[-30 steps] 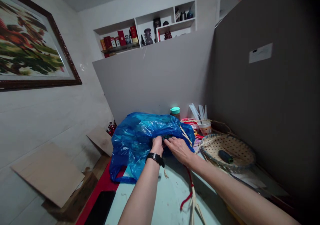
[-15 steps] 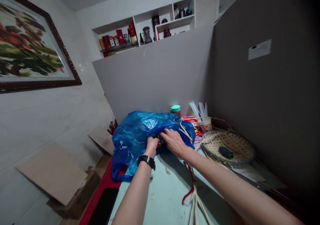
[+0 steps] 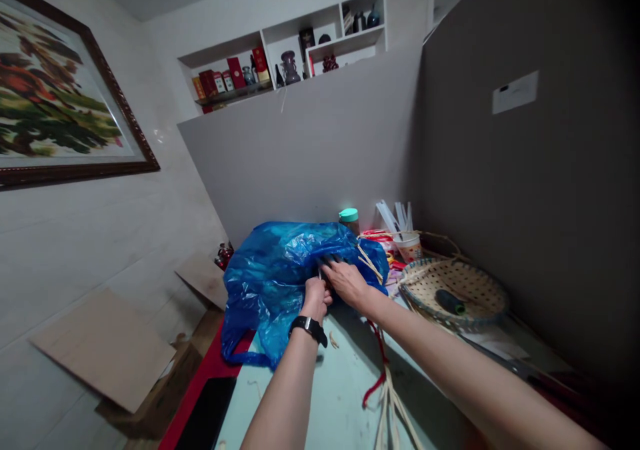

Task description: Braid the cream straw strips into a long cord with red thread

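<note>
Head view shows the left hand (image 3: 316,298) (a black watch (image 3: 314,331) at its wrist) with fingers curled inward, and the right hand (image 3: 346,282) at its two o'clock, fingers extended into shadowed folds. What either pinches cannot be told. Around them, mainly toward eleven o'clock, slumps a blue plastic bag (image 3: 267,263); a woven basket (image 3: 484,291) sits at three o'clock.

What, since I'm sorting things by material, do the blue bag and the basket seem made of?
Blue bag: thin, glossy plastic film, judging by its crinkles, bright highlights and slight see-through. Basket: probably bamboo or similar plant strips, fairly matte, judging by the pale open weave; exact fibre unclear.
</note>
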The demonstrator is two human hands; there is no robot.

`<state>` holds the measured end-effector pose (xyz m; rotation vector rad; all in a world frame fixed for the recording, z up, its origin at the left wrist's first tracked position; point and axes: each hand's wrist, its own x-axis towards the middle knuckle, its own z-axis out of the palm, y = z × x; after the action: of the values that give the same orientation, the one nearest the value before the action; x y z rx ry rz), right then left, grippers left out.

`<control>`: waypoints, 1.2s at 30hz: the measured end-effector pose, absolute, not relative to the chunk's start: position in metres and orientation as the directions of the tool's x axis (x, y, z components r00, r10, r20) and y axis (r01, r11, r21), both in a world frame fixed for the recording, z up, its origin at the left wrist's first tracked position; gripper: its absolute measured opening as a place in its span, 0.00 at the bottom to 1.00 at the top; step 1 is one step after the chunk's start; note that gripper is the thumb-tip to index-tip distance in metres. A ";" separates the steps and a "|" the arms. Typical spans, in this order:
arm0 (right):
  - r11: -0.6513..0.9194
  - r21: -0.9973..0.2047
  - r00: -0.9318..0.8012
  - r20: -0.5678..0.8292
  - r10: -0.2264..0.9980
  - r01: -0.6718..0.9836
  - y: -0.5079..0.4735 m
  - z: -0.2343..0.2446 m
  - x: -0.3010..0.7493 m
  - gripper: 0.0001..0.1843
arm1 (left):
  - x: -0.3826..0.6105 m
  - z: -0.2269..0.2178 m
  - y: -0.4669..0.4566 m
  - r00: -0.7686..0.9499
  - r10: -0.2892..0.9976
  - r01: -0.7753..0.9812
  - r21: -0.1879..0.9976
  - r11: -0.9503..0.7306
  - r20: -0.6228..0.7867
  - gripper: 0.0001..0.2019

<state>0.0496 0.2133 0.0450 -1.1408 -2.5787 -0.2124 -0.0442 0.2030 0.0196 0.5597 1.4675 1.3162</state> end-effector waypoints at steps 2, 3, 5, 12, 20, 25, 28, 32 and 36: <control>0.670 0.003 -0.637 0.315 0.704 0.742 0.217 0.043 0.048 0.23 | -0.040 0.015 0.198 -0.374 0.856 -0.226 0.930 0.289 -0.357 0.18; 0.666 0.000 -0.635 0.302 0.711 0.746 0.219 0.042 0.048 0.22 | -0.040 0.014 0.196 -0.381 0.857 -0.194 0.937 0.292 -0.346 0.18; 0.654 -0.003 -0.628 0.275 0.728 0.756 0.222 0.040 0.047 0.19 | -0.046 0.015 0.190 -0.383 0.865 -0.119 0.946 0.301 -0.324 0.18; 0.625 -0.023 -0.607 0.213 0.766 0.780 0.229 0.034 0.044 0.16 | -0.074 0.029 0.171 -0.372 0.908 0.208 0.936 0.285 -0.194 0.16; 0.626 -0.028 -0.614 0.165 0.772 0.779 0.231 0.031 0.038 0.17 | -0.039 0.020 0.143 -0.293 0.955 0.495 0.846 0.197 -0.051 0.09; 0.643 -0.044 -0.632 0.143 0.761 0.765 0.234 0.033 0.039 0.16 | -0.030 0.043 0.091 -0.002 0.990 0.582 0.805 0.113 -0.138 0.10; 0.661 -0.056 -0.645 0.171 0.744 0.748 0.232 0.035 0.047 0.15 | -0.033 0.076 0.060 0.191 0.959 0.593 0.804 0.056 -0.208 0.09; 0.726 -0.056 -0.691 0.264 0.673 0.686 0.216 0.048 0.071 0.14 | -0.062 0.121 0.038 0.187 0.975 0.552 0.834 -0.004 -0.119 0.07; 0.739 -0.068 -0.654 0.415 0.632 0.671 0.193 0.076 0.095 0.21 | -0.100 0.143 0.024 0.029 0.993 0.448 0.886 -0.115 0.114 0.04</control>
<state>0.0952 0.1935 0.0760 -0.9970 -2.5252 -0.1268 -0.1004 0.0239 0.1431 1.6412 1.4859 1.0382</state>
